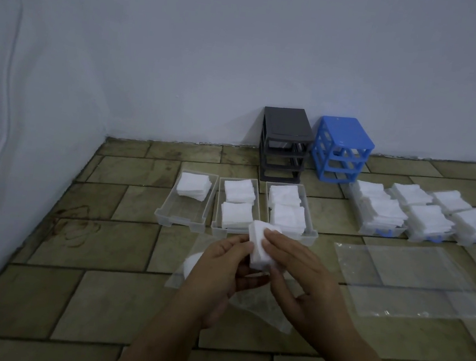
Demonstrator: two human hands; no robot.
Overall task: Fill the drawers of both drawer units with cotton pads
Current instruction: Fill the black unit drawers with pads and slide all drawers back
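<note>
A grey drawer frame [286, 144] and a blue drawer frame [342, 148] stand against the wall, both without drawers. Three clear drawers lie on the floor in front of the grey one: the left drawer [168, 212] has one stack of white cotton pads at its far end, the middle drawer [218, 207] and the right drawer [309, 215] each hold two stacks. Three more pad-filled drawers [381, 214] lie to the right. My left hand [220, 270] and my right hand [305, 280] together grip a stack of cotton pads [260, 249] above the floor.
A crumpled clear bag [263, 308] with some pads lies under my hands. A flat empty plastic bag [415, 283] is spread on the tiles to the right. A white wall rises on the left and behind the frames.
</note>
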